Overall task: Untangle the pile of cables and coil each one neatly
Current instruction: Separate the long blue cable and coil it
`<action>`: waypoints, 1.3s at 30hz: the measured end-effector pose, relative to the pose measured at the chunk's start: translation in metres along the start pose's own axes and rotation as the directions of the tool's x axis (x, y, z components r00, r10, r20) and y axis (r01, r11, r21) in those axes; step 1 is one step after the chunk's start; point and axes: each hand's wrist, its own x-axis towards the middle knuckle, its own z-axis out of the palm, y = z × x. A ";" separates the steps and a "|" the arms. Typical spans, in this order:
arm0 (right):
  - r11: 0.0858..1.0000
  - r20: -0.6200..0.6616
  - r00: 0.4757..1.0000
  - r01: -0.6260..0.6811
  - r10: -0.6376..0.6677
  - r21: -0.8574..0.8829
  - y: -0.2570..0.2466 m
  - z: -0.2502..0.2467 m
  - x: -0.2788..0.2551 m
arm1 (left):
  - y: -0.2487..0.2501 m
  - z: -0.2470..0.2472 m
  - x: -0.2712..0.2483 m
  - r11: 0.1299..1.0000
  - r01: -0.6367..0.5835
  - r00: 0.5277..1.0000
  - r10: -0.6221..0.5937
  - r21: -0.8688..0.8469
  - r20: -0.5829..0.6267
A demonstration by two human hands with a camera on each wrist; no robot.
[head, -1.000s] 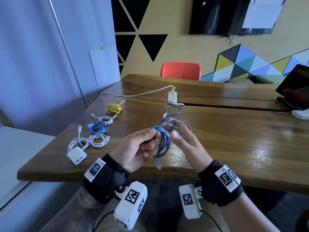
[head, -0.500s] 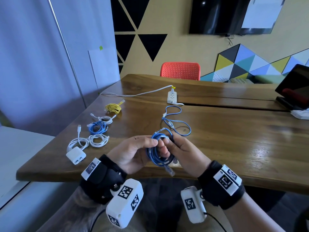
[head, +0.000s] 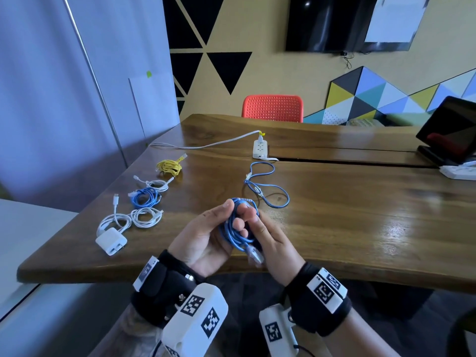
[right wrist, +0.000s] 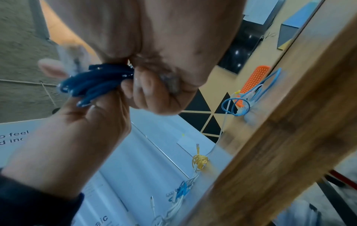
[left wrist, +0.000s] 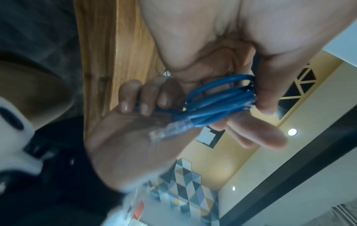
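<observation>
- Blue cable coil [head: 238, 229]: several loops bunched together, held up in the air between my two hands, over the near edge of the wooden table [head: 360, 215]. Its clear plug [head: 255, 255] hangs from the bottom of the bundle, towards me.
- My left hand [head: 206, 239]: palm turned inward, thumb pressed on the top of the loops, fingers curled round the bundle from my side. In the left wrist view the thumb [left wrist: 268, 85] clamps the strands against the fingers.
- My right hand [head: 273, 243]: fingers curled round the coil from the right; the right wrist view shows the strands [right wrist: 96, 82] pinched between fingers and palm.
- Loose blue cable [head: 265, 188]: lying uncoiled on the table just beyond my hands, in open curves, near the white power strip [head: 260, 149].
- Row of coiled cables on the left part of the table, each apart from my hands:
- Yellow cable [head: 168, 166], bundled, farthest from me.
- White cable [head: 157, 184], coiled, next towards me.
- Small blue cable [head: 144, 197], coiled, beside it.
- White cable coil [head: 145, 217], nearer me.
- White charger [head: 111, 240] with its cable looped just behind it, nearest the table edge.
- Orange chair [head: 273, 108]: at the far side of the table.
- Dark tablet [head: 453, 130]: propped on a stand at the far right.
</observation>
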 end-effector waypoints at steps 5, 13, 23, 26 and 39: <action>0.999 0.105 0.994 -0.035 0.036 -0.012 -0.014 -0.004 0.011 | 0.008 -0.005 0.000 0.997 0.039 0.998 -0.035 -0.062 0.051; 0.702 0.029 0.962 0.217 -0.270 -0.678 -0.019 -0.050 0.031 | 0.002 -0.020 -0.010 0.967 0.156 0.978 -0.122 0.202 -0.168; 0.362 0.122 0.852 0.340 -0.508 -0.868 -0.056 -0.084 0.054 | -0.017 -0.018 -0.012 0.886 0.194 0.980 -0.154 0.422 -0.127; 0.460 -0.004 0.863 0.266 -0.505 -0.847 -0.049 -0.093 0.062 | -0.006 -0.011 -0.011 0.913 0.199 0.980 -0.175 0.355 -0.099; 0.613 0.207 0.967 0.255 -0.151 -0.748 0.028 0.008 -0.014 | -0.005 -0.025 0.027 0.900 -0.336 0.819 0.425 0.278 -0.386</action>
